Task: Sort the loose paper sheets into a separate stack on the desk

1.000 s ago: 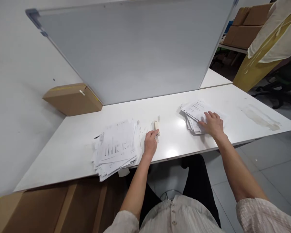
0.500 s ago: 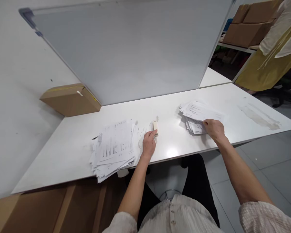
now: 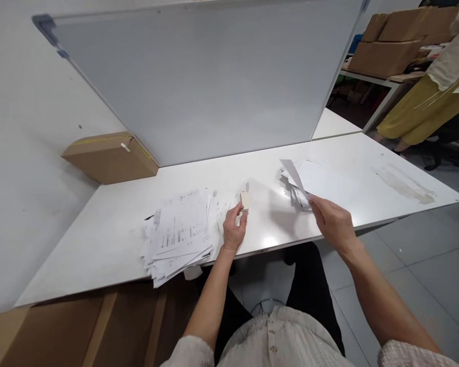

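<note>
Since the earlier frame, raised to a steeper tilt over the right pile of papers (image 3: 318,176): a single sheet (image 3: 292,172), pinched at its near edge in the right hand (image 3: 332,221). Moved too, with thumb and forefinger now parted narrowly around the near end of the small beige block (image 3: 245,200): the left hand (image 3: 235,233); cannot tell whether gripping or only touching. Lying between the two piles, the block; just left of the left hand, the left pile (image 3: 181,224), ragged, jutting past the near table edge. Across the far side, blocking the view beyond, a whiteboard (image 3: 206,76); at far left, against the wall, a cardboard box (image 3: 110,160). Underneath all, a glossy white table (image 3: 110,224), smeared at right with a dull stain (image 3: 405,183). Beyond, at far right, stacked cartons (image 3: 390,57) and a person in yellow trousers (image 3: 416,114); at near right, grey floor tiles (image 3: 390,250).
</note>
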The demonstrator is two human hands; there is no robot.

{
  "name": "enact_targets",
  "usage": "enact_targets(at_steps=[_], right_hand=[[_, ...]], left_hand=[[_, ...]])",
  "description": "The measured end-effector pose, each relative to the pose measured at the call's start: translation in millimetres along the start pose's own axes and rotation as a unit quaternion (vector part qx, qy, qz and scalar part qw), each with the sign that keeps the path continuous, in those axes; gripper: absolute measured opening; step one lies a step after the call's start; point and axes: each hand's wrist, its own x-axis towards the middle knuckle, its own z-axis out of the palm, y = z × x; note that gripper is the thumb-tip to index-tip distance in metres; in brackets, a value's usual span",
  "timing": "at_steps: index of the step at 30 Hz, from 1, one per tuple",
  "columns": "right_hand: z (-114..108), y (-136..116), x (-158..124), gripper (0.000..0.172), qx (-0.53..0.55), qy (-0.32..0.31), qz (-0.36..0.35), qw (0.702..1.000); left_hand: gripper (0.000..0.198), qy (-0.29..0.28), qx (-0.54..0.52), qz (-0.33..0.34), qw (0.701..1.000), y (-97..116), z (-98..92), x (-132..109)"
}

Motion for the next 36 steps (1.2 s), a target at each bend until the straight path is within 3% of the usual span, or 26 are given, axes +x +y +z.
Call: enact_targets(at_steps=[2,5,8,10,11,12,14,16,18,20,23,29,33,36], right_hand=[[-5.2,-22.7,-13.0,0.034,0.096,-0.022,-0.013,0.995],[-3.8,-43.1,-26.2,0.030,0.211,-0.076,0.004,0.975],[5.2,-42.1,-28.6,0.030,0.313,-0.145,0.045,0.937],[13.3,-28.8,-22.0,0.033,0.357,-0.203,0.072,0.909],[17.6,-18.6,-16.0,0.034,0.350,-0.211,0.083,0.909],[22.2,-6.3,-8.4,0.034,0.316,-0.195,0.091,0.924],[31.7,22.5,10.2,0.033,0.172,-0.099,0.098,0.975],[41.2,51.7,29.5,0.037,0.009,-0.028,0.087,0.996],[49.0,74.8,45.0,0.043,-0.080,-0.046,0.083,0.992],[53.8,87.5,54.1,0.038,-0.101,-0.100,0.099,0.985],[55.4,88.9,57.5,0.032,-0.099,-0.131,0.120,0.979],[54.2,81.5,58.7,0.040,-0.160,-0.127,0.143,0.968],[42.4,77.2,58.3,0.041,-0.200,-0.012,0.095,0.975],[15.2,57.6,50.4,0.038,-0.162,0.076,0.046,0.983]], left_hand=[[0.061,-0.047,-0.144,-0.097,0.984,9.9,2.4,-4.4],[0.071,-0.110,-0.328,-0.217,0.913,22.2,5.5,-9.5],[0.055,-0.107,-0.395,-0.296,0.863,26.1,5.0,-11.8],[0.043,-0.078,-0.392,-0.329,0.856,24.0,3.1,-12.1],[0.039,-0.066,-0.387,-0.336,0.856,22.3,2.1,-12.0],[0.037,-0.061,-0.384,-0.336,0.858,20.5,1.3,-11.9],[0.035,-0.066,-0.382,-0.324,0.863,17.6,0.8,-11.8],[0.036,-0.080,-0.376,-0.309,0.870,16.1,1.8,-12.0],[0.038,-0.086,-0.366,-0.305,0.875,15.5,3.5,-12.3],[0.038,-0.087,-0.359,-0.308,0.877,14.6,5.2,-12.7],[0.039,-0.080,-0.360,-0.308,0.877,12.7,6.6,-12.8],[0.042,-0.080,-0.368,-0.317,0.870,13.9,6.5,-11.5],[0.045,-0.082,-0.372,-0.320,0.868,15.0,6.4,-11.7],[0.045,-0.085,-0.377,-0.320,0.865,13.1,7.1,-12.3]])
